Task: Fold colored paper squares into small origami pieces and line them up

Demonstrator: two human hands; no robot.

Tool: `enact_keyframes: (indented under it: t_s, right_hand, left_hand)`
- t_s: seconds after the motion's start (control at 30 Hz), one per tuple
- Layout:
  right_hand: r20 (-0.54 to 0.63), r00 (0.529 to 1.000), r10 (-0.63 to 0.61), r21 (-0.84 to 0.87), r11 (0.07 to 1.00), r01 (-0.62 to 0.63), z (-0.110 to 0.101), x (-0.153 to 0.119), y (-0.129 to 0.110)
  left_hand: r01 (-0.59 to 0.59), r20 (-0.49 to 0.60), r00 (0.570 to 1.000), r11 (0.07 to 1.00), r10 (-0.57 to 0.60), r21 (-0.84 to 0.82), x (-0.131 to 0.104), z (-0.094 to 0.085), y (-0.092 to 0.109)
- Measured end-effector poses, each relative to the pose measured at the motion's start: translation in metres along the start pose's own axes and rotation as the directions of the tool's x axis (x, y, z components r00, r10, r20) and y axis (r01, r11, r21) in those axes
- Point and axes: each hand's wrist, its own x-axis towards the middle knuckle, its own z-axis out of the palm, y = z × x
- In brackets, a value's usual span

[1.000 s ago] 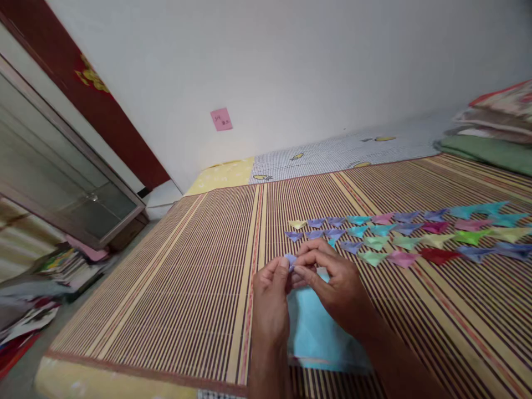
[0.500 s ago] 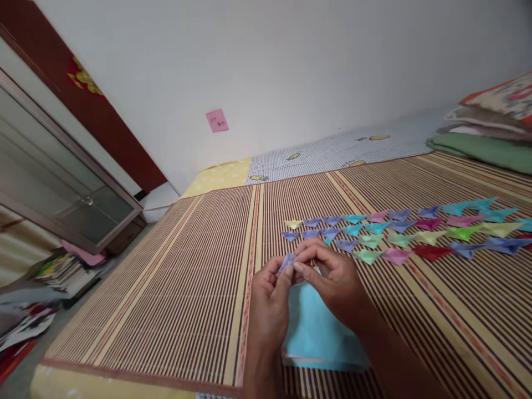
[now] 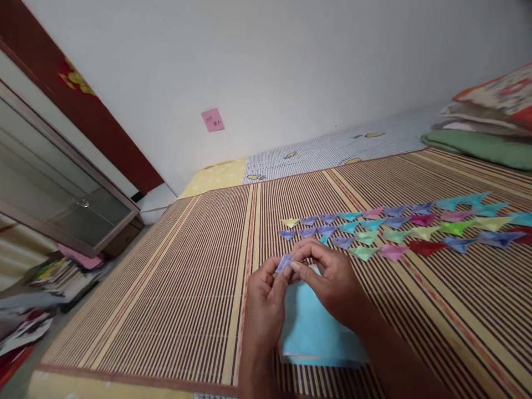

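Between the fingertips of both hands is a small piece of folded purple paper (image 3: 284, 262), its lower part covered by my thumbs. My left hand (image 3: 266, 293) pinches it from the left, thumb on the near side. From the right, my right hand (image 3: 326, 271) closes thumb and forefinger on the same paper, and the two hands touch. Below them a stack of light blue paper sheets (image 3: 316, 327) lies on the striped mat, partly covered by my right wrist. Just beyond my hands, rows of folded paper boats (image 3: 393, 252) in several colours stand on the mat.
The striped bamboo mat (image 3: 187, 288) covers the bed. A green folded blanket and cushions (image 3: 477, 147) are piled at the far right. A pink note (image 3: 213, 119) sticks to the white wall. At left are a glass-panelled door (image 3: 75, 194) and stacked books (image 3: 62, 274).
The view has shifted slightly, so the scene sits a little further left. Both hands keep their pinch on the purple paper, and slightly more of it shows above the thumbs.
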Motion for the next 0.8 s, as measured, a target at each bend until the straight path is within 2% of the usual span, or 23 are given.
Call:
enact_keyframes:
  t_s: [0.3, 0.43, 0.53, 0.8]
  right_hand:
    - [-0.011, 0.999, -0.030, -0.102, 0.994, 0.028, 0.002, 0.003, -0.002]
    - [-0.014, 0.998, -0.062, -0.145, 0.988, 0.059, 0.003, 0.002, -0.001]
    - [-0.024, 0.996, -0.091, -0.185, 0.979, 0.085, 0.004, 0.002, 0.001]
    - [-0.025, 0.996, -0.081, -0.255, 0.964, 0.072, 0.005, 0.000, 0.001]
  left_hand:
    - [-0.007, -0.078, 0.997, 0.998, 0.003, -0.060, 0.003, 0.007, -0.005]
    - [0.021, -0.129, 0.991, 0.981, -0.046, -0.191, 0.006, 0.005, -0.011]
    - [0.051, -0.121, 0.989, 0.964, -0.085, -0.260, 0.009, 0.004, -0.015]
    - [-0.033, -0.166, 0.986, 0.993, 0.014, -0.116, 0.008, 0.007, -0.017]
